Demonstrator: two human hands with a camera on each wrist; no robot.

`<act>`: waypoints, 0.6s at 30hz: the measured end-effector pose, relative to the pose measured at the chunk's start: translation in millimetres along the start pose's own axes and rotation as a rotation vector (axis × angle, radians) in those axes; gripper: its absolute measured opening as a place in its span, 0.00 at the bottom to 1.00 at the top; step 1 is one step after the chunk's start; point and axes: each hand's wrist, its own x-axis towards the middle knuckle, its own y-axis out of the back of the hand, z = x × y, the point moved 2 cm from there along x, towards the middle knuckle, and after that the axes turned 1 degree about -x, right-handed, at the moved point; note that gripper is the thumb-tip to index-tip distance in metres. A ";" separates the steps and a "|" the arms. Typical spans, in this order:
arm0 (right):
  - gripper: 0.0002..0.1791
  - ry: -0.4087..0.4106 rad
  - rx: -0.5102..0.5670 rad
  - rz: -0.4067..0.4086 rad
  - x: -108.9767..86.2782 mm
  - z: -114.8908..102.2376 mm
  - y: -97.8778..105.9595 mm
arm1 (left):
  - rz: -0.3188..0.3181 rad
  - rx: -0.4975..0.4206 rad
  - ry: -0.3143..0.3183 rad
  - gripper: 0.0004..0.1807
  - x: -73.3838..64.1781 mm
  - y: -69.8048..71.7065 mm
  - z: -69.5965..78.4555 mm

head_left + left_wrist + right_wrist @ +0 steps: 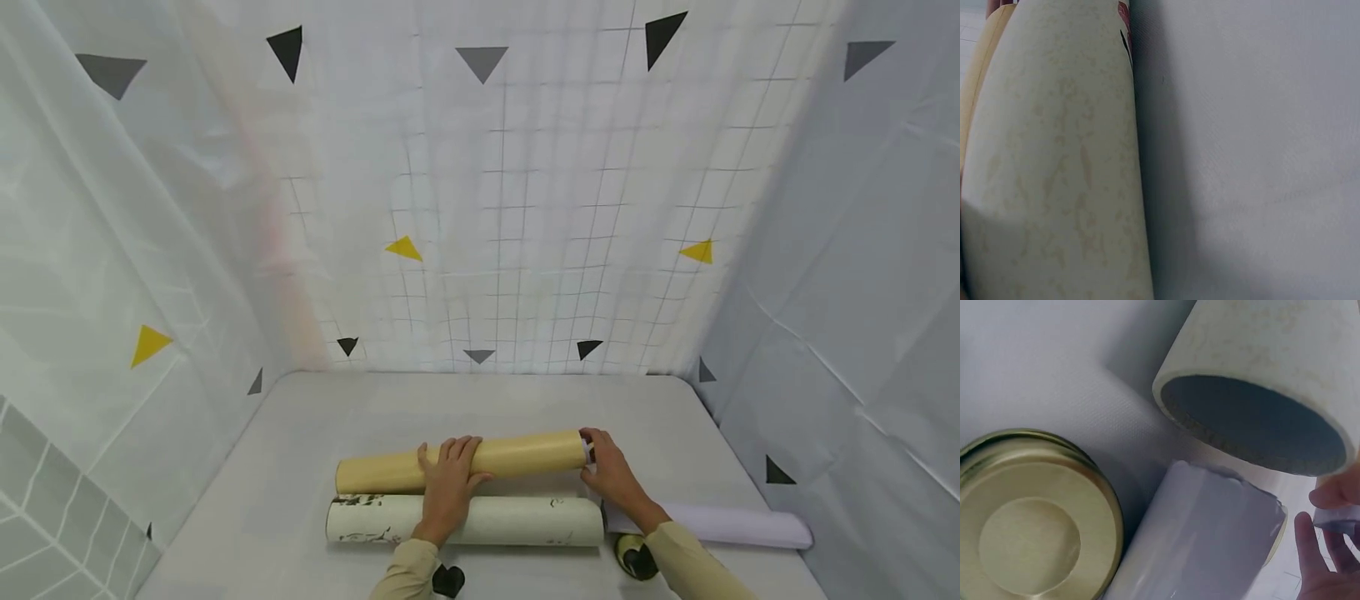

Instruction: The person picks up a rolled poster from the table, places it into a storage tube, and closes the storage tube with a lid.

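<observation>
A yellow cardboard tube (pixel 528 454) lies slightly slanted across the table behind a pale green-white patterned tube (pixel 532 521). My left hand (pixel 447 492) grips the yellow tube near its middle, fingers over the top and thumb on the near side, the forearm crossing above the patterned tube. At the yellow tube's right end my right hand (pixel 617 477) pinches a whitish paper roll (pixel 1337 515) that shows at the opening. In the left wrist view the patterned tube (pixel 1060 150) fills the left side. Its hollow open end faces the right wrist camera.
A glossy white roll (pixel 735 527) lies to the right, reaching the table's right edge. Beside it, under the right forearm, is a round gold metal lid (pixel 1029 544). A black heart-shaped mark (pixel 448 581) shows near the left sleeve. White sheeting (pixel 480 208) encloses the table (pixel 300 433).
</observation>
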 end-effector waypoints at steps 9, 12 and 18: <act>0.33 0.019 0.038 -0.038 -1.0 -0.8 -2.6 | -0.003 0.005 -0.013 0.36 -1.3 -3.8 -0.3; 0.33 0.043 0.033 -0.033 0.5 -1.1 -2.8 | 0.021 0.028 -0.021 0.36 -1.1 -2.7 -0.1; 0.34 0.037 0.025 -0.064 3.3 -1.8 -5.3 | -0.033 0.028 0.011 0.36 0.9 0.9 0.0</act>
